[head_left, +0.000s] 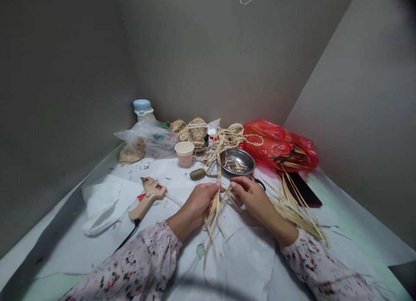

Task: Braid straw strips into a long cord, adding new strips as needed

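Note:
My left hand (202,202) pinches a plaited straw braid (219,162) at its lower end, where loose strands (212,223) fan out below the fingers. Close by on the right, my right hand (251,196) has thumb and forefinger closed on one of the straw strands. The finished length of braid runs up from my hands to a looped heap of braid at the back. A bundle of loose straw (294,210) lies partly under my right forearm. Just beyond the hands is a spool of brown thread (198,175), lying on its side.
A glue gun (150,197) with a cord and white crumpled paper (107,201) lie left. Behind stand a paper cup (184,154), a metal bowl (249,158) with straw scraps, woven coils (197,129), and a lidded bottle (143,109). A red plastic bag (269,140) and phone (303,190) are right.

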The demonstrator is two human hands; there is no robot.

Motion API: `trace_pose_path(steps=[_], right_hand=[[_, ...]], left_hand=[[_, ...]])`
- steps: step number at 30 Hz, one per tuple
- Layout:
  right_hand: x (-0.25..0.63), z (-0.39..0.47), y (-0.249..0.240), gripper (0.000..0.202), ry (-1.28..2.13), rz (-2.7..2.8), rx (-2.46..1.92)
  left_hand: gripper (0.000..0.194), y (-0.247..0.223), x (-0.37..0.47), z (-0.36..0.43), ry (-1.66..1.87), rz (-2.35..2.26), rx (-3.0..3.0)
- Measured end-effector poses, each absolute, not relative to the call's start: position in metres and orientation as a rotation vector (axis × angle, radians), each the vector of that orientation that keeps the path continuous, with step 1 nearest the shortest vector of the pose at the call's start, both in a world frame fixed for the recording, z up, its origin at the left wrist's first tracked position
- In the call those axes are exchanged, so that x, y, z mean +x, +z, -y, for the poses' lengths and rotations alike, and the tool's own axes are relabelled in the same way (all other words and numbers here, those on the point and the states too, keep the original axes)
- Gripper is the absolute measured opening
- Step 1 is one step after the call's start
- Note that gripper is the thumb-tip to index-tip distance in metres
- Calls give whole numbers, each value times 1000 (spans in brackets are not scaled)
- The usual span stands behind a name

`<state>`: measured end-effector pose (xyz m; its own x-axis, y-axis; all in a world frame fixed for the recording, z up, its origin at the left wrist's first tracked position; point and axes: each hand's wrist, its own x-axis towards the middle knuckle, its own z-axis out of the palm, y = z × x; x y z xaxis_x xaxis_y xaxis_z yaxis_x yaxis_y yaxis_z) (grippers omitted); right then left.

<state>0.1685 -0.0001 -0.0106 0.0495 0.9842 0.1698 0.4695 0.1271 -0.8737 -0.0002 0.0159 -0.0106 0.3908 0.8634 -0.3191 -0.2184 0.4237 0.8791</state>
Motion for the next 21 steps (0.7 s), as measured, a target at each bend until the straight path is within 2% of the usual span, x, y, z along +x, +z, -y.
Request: trace_pose_path(steps=[7, 14, 21], right_hand=[[161, 7, -4, 21, 767, 1591, -1352], [164, 9, -3, 15, 529, 1699, -1317], [177, 18, 12, 26, 147, 2434, -1035]], left_hand=[[29, -10, 3, -13, 788, -872, 874], [30, -10, 2, -12, 793, -910, 897], [32, -12, 2, -15, 832, -896, 890]])
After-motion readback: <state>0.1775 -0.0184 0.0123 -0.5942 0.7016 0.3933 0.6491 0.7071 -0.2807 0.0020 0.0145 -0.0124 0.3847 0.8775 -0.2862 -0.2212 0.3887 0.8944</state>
